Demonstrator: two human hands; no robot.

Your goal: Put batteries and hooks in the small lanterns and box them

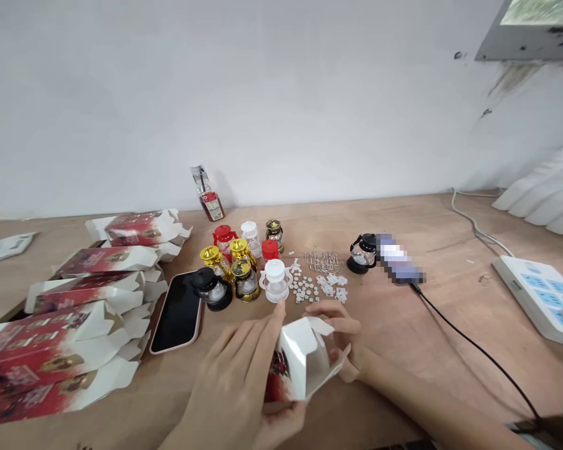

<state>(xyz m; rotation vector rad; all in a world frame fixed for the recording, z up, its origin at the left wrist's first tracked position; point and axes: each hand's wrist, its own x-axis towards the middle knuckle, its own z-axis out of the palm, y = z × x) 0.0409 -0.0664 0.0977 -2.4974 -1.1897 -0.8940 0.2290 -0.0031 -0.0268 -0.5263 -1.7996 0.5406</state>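
My left hand (237, 381) is wrapped round a small red and white cardboard box (296, 362) with its top flaps open, holding it near the table's front edge. My right hand (340, 337) grips the box's far side and open flap with curled fingers. Just beyond the box stands a cluster of several miniature lanterns (241, 265) in gold, red, white and black. A white lantern (275, 279) is the nearest to the box. Small white button pieces (309, 290) and thin wire hooks (323, 259) lie scattered to its right.
Open red and white boxes (70, 331) are stacked at the left. A phone in a pink case (178, 312) lies screen up beside them. A black lantern (362, 253), a blurred device with a black cable (469, 340), a white power strip (542, 297) and a bottle (207, 195) lie further off.
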